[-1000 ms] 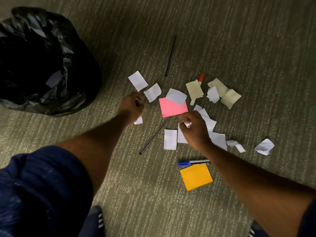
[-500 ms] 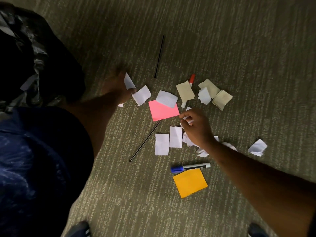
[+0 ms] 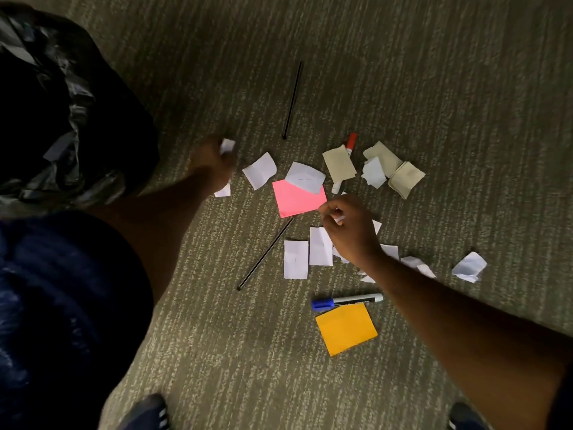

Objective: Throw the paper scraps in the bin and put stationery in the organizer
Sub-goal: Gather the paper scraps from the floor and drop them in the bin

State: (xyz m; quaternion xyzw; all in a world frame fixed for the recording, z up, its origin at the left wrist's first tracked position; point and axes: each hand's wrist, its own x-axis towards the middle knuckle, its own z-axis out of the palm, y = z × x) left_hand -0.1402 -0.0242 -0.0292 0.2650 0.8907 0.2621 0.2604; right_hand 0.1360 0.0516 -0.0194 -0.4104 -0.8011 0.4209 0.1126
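Paper scraps lie scattered on the carpet. My left hand (image 3: 214,164) is closed around white scraps (image 3: 227,145), with one more sticking out below it. My right hand (image 3: 348,231) pinches a small white scrap (image 3: 338,219) beside the pink sticky pad (image 3: 297,200). White pieces (image 3: 296,259) lie under and left of that hand, beige pieces (image 3: 339,164) further back. A blue marker (image 3: 345,301) rests above an orange sticky pad (image 3: 345,328). A red-capped marker (image 3: 350,144) is partly covered by paper. The black bin bag (image 3: 62,119) stands at the left.
Two thin black sticks lie on the carpet, one at the back (image 3: 292,100), one (image 3: 265,254) running from under the pink pad. A crumpled white scrap (image 3: 469,267) sits apart at the right. My shoes (image 3: 148,412) show at the bottom edge. No organizer is in view.
My left hand took up the white scrap at the pile's left end and lifted it toward the bin bag. My right hand gathered a small scrap and rose slightly.
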